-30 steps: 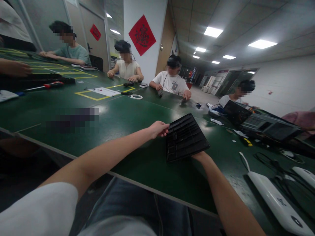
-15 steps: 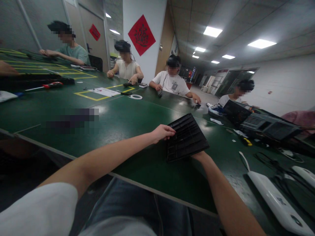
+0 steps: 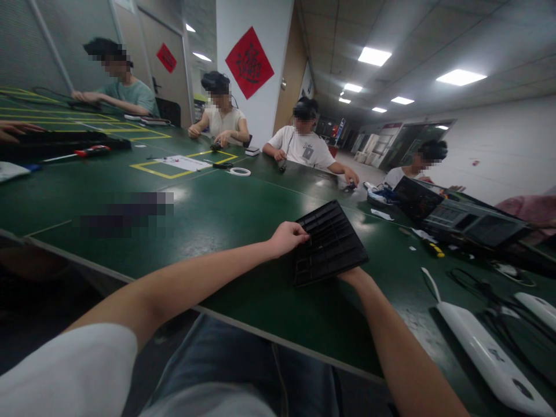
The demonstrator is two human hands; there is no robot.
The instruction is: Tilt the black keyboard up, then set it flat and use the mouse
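Observation:
A black rectangular panel, with rows of ribs across its upper face, is tilted above the green table in front of me. My right hand grips it from beneath at the near right edge, with its fingers hidden behind the panel. At the panel's left side, my left hand has thumb and fingers closed against the ribbed face. Whatever lies between those fingertips is too small to make out.
The green table stretches ahead. At right lie a white power strip, black cables, a yellow-handled screwdriver and an opened computer case. White tape and a red-handled screwdriver lie farther left. Several people sit around.
My left hand has curled slightly at the panel's left side; the panel and my right hand have hardly moved. Across the table, other people's hands have shifted a little.

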